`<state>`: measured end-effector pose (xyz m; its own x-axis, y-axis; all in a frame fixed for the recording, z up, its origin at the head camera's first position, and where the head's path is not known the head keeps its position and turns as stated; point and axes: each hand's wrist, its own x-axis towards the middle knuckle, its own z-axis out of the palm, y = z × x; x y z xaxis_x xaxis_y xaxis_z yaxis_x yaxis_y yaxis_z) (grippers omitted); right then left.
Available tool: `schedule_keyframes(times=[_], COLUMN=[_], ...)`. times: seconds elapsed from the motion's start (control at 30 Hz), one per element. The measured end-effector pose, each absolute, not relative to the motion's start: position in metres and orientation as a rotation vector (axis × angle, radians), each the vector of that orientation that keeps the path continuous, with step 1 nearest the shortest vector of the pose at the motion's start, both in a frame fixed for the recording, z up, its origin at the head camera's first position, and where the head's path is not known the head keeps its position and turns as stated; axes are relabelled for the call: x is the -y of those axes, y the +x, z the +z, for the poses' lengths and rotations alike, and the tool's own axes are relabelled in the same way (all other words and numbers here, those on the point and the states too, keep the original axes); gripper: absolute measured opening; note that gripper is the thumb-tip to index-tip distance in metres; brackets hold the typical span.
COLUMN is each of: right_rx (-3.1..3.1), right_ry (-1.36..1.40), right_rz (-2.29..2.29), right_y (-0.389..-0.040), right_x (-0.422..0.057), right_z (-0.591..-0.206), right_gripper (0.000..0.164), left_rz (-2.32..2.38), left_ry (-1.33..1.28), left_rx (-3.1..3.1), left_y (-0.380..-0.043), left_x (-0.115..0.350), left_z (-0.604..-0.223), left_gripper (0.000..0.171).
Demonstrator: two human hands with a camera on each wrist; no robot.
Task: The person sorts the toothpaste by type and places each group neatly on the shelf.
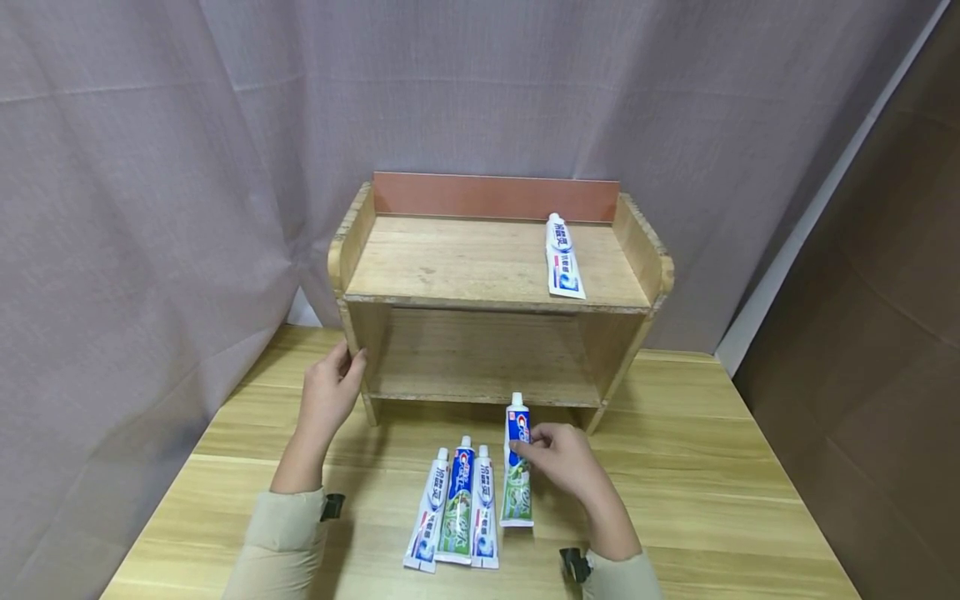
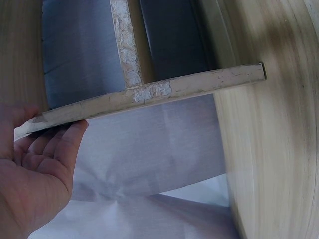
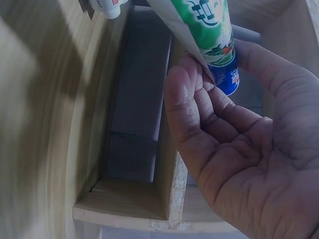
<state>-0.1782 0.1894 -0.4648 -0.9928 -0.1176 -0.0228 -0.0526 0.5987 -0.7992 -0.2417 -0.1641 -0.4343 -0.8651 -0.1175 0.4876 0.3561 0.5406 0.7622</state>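
Note:
My left hand [image 1: 330, 392] grips the front edge of the left side panel [image 2: 194, 87] of a small wooden shelf [image 1: 450, 262], thumb on one face and fingers on the other. In my right hand [image 1: 570, 458] is a blue and green toothpaste tube [image 1: 517, 487], pinched between thumb and fingers, cap toward the shelf. The right wrist view shows this tube [image 3: 209, 30] partly cut off at the top. Left of it on the table lie a white toothpaste tube [image 1: 429, 517], a blue and green tube [image 1: 457, 508] and another white tube [image 1: 485, 521], side by side, caps toward the shelf.
On the shelf's upper board, toward the right, lies one more white toothpaste tube [image 1: 562, 258]. A reddish-brown strip [image 1: 495, 196] runs along the shelf's back. Grey cloth [image 1: 465, 92] hangs behind the wooden table [image 1: 697, 467], with a brown panel [image 1: 862, 292] at the right.

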Motion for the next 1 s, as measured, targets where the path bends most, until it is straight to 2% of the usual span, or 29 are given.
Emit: schedule_keyframes(times=[1.0], right_rx=[-2.776], right_ry=[-0.157], right_rz=[-1.344], right_y=[-0.194], right_x=[-0.193], right_z=[-0.453], right_gripper=[0.024], left_rz=[-1.295], left_ry=[-0.147], left_rx=[2.334], left_y=[-0.244], left_x=[0.165], left_z=[-0.436], left_gripper=[0.033])
